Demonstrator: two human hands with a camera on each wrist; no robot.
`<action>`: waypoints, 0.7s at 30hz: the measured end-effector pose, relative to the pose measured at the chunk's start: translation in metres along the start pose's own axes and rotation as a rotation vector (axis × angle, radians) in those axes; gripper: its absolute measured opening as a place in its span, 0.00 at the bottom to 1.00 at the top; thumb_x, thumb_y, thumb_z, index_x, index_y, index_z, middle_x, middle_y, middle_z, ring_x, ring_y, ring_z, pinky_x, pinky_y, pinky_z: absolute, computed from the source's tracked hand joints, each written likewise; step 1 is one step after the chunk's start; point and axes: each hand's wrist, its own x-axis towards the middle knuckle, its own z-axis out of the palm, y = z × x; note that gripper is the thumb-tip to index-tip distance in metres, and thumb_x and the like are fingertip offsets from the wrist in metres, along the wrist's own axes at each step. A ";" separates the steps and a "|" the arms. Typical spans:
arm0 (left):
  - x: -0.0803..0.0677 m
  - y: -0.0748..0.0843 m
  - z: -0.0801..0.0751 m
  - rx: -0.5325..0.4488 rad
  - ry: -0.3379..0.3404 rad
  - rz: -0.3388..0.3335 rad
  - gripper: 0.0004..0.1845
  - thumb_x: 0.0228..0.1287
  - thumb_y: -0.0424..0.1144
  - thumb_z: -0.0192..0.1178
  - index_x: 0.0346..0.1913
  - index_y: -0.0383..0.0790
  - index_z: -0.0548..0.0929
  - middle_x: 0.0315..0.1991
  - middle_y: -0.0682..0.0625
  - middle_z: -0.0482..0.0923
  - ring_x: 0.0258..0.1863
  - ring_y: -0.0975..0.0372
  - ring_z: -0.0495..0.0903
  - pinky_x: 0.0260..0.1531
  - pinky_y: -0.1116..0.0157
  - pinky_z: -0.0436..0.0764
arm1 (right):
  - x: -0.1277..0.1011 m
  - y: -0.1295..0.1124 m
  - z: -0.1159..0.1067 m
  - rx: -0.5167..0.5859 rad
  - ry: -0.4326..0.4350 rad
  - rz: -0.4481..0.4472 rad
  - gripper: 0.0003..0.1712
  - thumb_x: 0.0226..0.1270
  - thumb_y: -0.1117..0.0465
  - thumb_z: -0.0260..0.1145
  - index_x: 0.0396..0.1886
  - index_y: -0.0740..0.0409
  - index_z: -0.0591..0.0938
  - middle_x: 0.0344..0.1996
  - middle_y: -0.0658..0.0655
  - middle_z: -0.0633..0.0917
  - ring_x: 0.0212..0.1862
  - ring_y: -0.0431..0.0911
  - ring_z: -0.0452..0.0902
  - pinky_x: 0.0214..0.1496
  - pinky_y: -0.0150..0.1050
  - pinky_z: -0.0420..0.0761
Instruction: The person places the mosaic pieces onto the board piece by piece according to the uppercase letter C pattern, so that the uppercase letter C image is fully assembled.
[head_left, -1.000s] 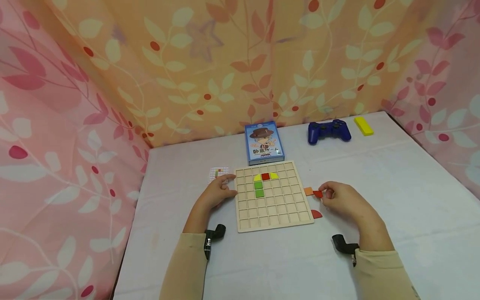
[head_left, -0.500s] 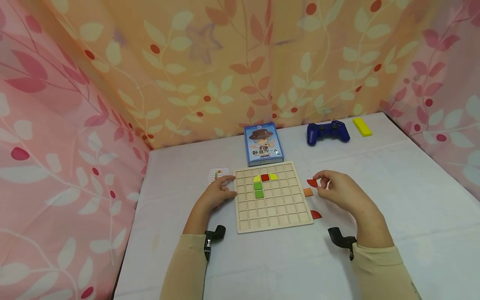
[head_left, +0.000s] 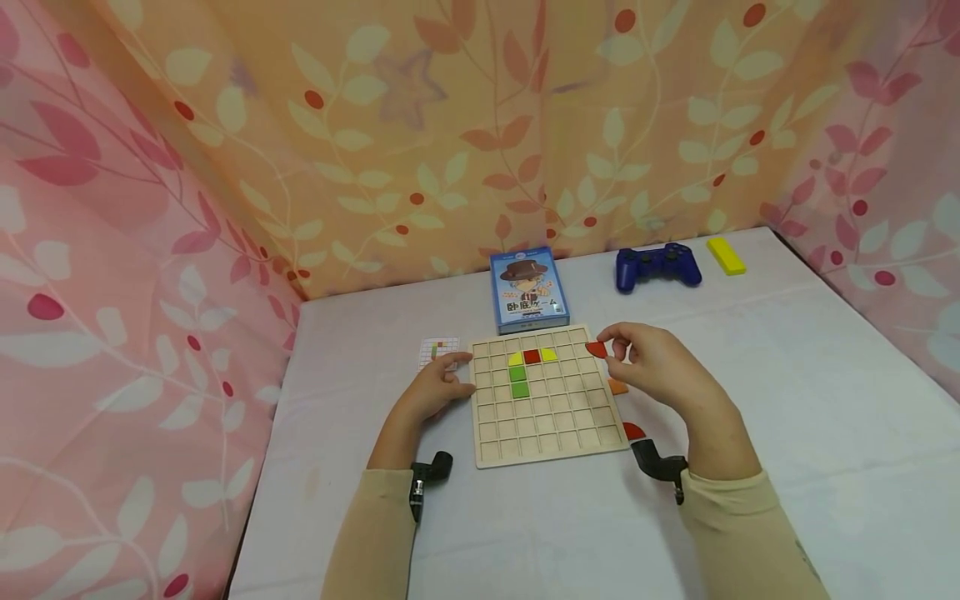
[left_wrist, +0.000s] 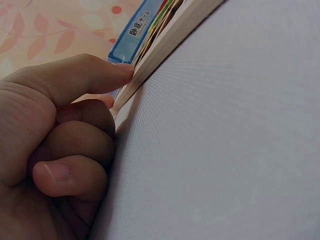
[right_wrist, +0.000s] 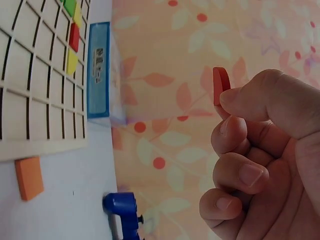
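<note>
My right hand (head_left: 660,367) pinches a red quarter-round tile (head_left: 596,350) between thumb and index finger, above the upper right edge of the wooden grid board (head_left: 551,429). In the right wrist view the red tile (right_wrist: 218,86) stands edge-on at the fingertips, the other fingers curled loosely. At the board's left edge rests my left hand (head_left: 429,392), its thumb and index fingertips touching the rim and its other fingers folded. Two yellow rounded tiles (head_left: 549,355) flank a red square tile (head_left: 532,357) on the grid. Below the left yellow one lie two green squares (head_left: 519,373).
Beside the board's right edge lie an orange tile (head_left: 618,387) and another red quarter-round tile (head_left: 633,431). A printed pattern card (head_left: 438,344) is partly behind my left hand. Farther back are a blue game box (head_left: 529,290), a blue game controller (head_left: 657,267) and a yellow block (head_left: 726,256).
My right hand has lifted the red quarter-round tile from beside the orange tile and carried it left and away from me, over the board's edge. The left hand keeps its place.
</note>
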 end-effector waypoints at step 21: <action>0.000 0.001 0.000 0.020 0.011 0.002 0.35 0.59 0.38 0.74 0.70 0.52 0.76 0.16 0.54 0.70 0.08 0.63 0.61 0.09 0.66 0.60 | 0.026 -0.032 0.041 0.039 -0.076 -0.130 0.15 0.64 0.66 0.66 0.51 0.59 0.83 0.30 0.51 0.76 0.26 0.45 0.64 0.31 0.41 0.67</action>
